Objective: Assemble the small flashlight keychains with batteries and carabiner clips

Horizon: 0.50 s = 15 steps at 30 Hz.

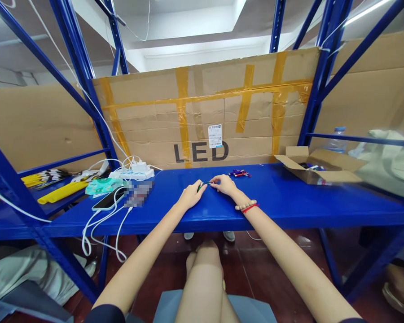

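Over the blue shelf top, my left hand (190, 196) is closed round a small, slim piece, green and dark (200, 186), which pokes out between thumb and fingers. Close on its right, the fingertips of my right hand (224, 184) are pinched at a thin dark end pointing toward the left hand. Whether both hands grip one piece or two, I cannot tell. Just beyond the right hand lies a small pile of slim blue and red pieces (239, 173), too small to name surely. A beaded bracelet (245, 206) and a red cord circle my right wrist.
An open cardboard box (318, 172) with small dark and blue items stands at the right. A phone (109, 199), white cables and a white power strip (139, 170) occupy the left end. A taped cardboard sheet (148, 130) closes the back; blue posts (318, 98) flank the shelf.
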Motion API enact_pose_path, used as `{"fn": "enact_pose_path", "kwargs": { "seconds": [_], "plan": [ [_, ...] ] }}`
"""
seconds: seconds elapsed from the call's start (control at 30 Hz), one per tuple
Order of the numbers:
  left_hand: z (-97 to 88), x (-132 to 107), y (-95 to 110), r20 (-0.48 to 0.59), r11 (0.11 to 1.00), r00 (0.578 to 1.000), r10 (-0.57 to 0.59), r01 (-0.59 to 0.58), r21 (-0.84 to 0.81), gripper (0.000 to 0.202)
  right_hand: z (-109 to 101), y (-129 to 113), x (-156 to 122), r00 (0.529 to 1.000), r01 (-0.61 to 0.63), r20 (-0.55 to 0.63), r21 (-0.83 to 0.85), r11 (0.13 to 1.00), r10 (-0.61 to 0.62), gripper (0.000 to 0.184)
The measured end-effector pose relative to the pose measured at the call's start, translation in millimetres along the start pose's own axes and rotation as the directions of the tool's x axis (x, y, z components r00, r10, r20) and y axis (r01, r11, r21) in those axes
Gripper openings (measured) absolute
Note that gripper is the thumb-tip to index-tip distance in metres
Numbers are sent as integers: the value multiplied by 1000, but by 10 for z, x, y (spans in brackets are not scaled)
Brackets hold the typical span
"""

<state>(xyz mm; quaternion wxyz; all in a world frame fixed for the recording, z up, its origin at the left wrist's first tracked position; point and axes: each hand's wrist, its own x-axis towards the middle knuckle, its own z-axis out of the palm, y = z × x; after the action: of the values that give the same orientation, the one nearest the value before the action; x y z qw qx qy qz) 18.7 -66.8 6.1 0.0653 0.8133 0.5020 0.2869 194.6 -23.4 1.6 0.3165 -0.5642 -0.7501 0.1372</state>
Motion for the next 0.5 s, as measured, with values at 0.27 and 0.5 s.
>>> {"fn": "enact_pose_path", "kwargs": {
  "seconds": [0.27,0.5],
  "plan": [
    [-3,-13,7,-10,1000,1000,24,-24,9,30,22,38,30,999,-28,-19,73,997,30,21],
    [-26,-35,16,-7,999,1000,-11,11,-53,24,26,36,38,1000,-23,-20,25,999,24,23]
  ]
}}
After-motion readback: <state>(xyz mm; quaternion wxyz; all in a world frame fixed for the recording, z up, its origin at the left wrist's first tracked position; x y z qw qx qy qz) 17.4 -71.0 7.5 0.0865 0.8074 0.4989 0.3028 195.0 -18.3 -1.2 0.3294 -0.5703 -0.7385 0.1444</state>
